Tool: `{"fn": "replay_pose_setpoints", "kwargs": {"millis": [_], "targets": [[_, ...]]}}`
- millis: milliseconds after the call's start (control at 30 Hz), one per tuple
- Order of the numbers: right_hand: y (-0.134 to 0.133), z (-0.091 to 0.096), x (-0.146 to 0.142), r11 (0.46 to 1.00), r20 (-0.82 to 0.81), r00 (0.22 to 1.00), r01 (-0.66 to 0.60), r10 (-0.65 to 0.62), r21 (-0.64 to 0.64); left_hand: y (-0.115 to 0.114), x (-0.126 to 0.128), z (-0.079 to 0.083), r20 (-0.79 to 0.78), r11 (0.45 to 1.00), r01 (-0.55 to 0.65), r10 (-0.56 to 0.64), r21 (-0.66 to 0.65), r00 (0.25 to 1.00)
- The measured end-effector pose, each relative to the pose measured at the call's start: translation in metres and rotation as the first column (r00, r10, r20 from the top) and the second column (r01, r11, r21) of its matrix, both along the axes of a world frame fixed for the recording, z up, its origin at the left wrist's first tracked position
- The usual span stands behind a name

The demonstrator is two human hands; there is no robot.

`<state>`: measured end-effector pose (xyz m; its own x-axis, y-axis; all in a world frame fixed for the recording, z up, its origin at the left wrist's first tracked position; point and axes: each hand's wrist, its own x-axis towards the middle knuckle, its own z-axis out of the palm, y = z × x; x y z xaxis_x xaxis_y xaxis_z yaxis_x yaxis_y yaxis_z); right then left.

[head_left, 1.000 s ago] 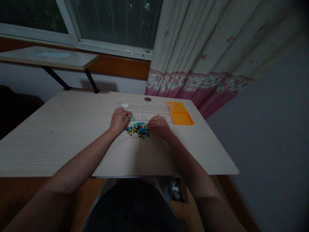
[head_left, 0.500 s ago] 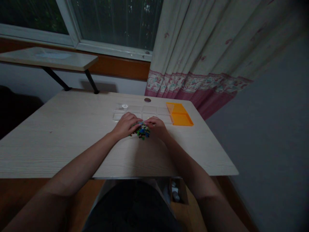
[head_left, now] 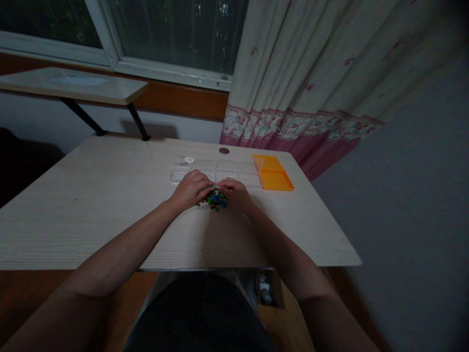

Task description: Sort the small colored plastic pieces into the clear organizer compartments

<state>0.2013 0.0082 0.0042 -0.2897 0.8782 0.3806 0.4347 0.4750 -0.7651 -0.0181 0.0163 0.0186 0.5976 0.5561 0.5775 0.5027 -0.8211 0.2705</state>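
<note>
A small heap of tiny plastic pieces (head_left: 217, 200), green, blue, white and dark, lies on the table between my hands. My left hand (head_left: 192, 189) rests against its left side, fingers bent and closed together, thumb at the pieces. From the right, my right hand (head_left: 235, 191) reaches over the heap's far edge, its fingers curled in. The fingertips of both hands meet just above the pile. Whatever is pinched there is too small and too dark to make out. Right behind the hands stands a clear plastic compartment tray (head_left: 227, 166), partly covered by them.
An open orange plastic case (head_left: 276, 178) adjoins the tray's right end. A brown oval object (head_left: 224, 151) lies near the back edge of the pale wooden table (head_left: 110, 210). At the back left is a raised shelf (head_left: 91, 90) on black legs. A curtain (head_left: 278, 98) hangs behind.
My right hand's fingers have shifted slightly left, closer to the left fingertips over the heap. The left hand, tray and case look nearly the same; the view tilts a little.
</note>
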Motion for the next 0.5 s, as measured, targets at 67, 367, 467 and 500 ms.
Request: {"fn": "replay_pose_setpoints", "kwargs": {"millis": [67,367,467,500], "targets": [[-0.0008,0.0005,-0.0007,1.0,0.034,0.999,0.008,-0.008,0.021,0.0002,0.0,-0.0006,-0.015,1.0,-0.017,0.017,-0.014,1.0],[-0.0041,0.0004,-0.0062,0.994,0.102,0.995,0.005,-0.016,0.112,-0.0002,-0.0014,-0.0006,-0.027,0.999,-0.05,0.05,-0.008,0.998],[-0.0075,0.0025,-0.0072,0.988,0.24,0.971,-0.02,-0.017,0.152,0.0033,-0.0034,-0.0031,0.026,0.994,-0.11,0.11,-0.011,0.994],[-0.0092,0.0042,-0.0072,0.986,0.31,0.95,-0.036,-0.016,0.161,0.0056,-0.0047,-0.0046,0.058,0.99,-0.139,0.14,-0.024,0.988]]}}
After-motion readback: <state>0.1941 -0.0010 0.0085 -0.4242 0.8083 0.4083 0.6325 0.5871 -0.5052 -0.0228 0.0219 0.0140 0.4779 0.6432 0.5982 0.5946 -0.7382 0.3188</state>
